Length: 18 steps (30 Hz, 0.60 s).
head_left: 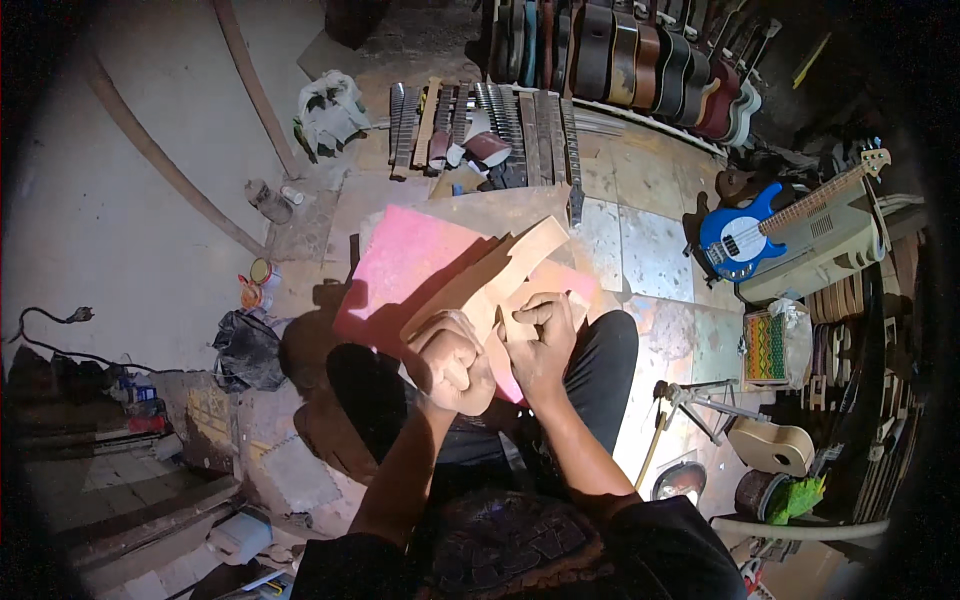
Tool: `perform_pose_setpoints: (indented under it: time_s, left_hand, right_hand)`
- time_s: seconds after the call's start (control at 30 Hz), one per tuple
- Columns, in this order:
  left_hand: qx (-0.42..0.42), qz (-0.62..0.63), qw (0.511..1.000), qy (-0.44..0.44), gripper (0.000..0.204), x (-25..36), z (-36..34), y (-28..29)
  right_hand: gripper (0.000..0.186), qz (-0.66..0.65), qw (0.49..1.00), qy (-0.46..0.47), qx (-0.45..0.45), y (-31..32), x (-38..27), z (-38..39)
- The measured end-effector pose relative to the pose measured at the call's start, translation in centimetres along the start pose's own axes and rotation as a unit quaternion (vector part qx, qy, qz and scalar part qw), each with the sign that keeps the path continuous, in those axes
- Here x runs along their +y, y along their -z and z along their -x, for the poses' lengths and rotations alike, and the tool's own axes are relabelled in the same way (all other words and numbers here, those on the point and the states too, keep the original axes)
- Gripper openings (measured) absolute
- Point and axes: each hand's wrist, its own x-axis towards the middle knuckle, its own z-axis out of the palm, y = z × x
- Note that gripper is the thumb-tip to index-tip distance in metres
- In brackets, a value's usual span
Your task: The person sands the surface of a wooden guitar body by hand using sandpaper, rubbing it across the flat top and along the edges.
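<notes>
A pale, curved wooden piece (500,272) with shaped edges lies slanted over my lap, its far end pointing up and to the right. My left hand (447,357) is closed around its near left part, fingers curled. To the right, my right hand (543,338) is closed in a pinch on a small tan strip against the wood's near edge. Whether that strip is a separate piece or part of the wood, I cannot tell. Beneath the wood is a flat pink board (395,262), dusty on its right side. My knees are on either side of it.
Fretted guitar necks (490,105) lie ahead with brown sandpaper-like scraps on them. A row of guitar bodies (650,65) stands at the back. To the right, a blue bass guitar (740,235) leans on a beige box. A black bag (248,350) and cans (262,272) sit left.
</notes>
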Motion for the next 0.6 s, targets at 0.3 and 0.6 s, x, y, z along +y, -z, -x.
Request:
perform_pose_setpoints:
  time_s: [0.3, 0.6]
  left_hand:
    - [0.010, -0.009, 0.999, -0.029, 0.019, -0.6, -0.4, -0.2]
    - [0.115, -0.019, 0.993, -0.024, 0.018, -0.4, -0.8, -0.5]
  right_hand:
    - [0.026, 0.001, 1.000, -0.021, 0.007, -0.2, 0.4, 0.2]
    - [0.026, -0.004, 0.996, -0.089, 0.013, 1.5, 1.1, 1.8]
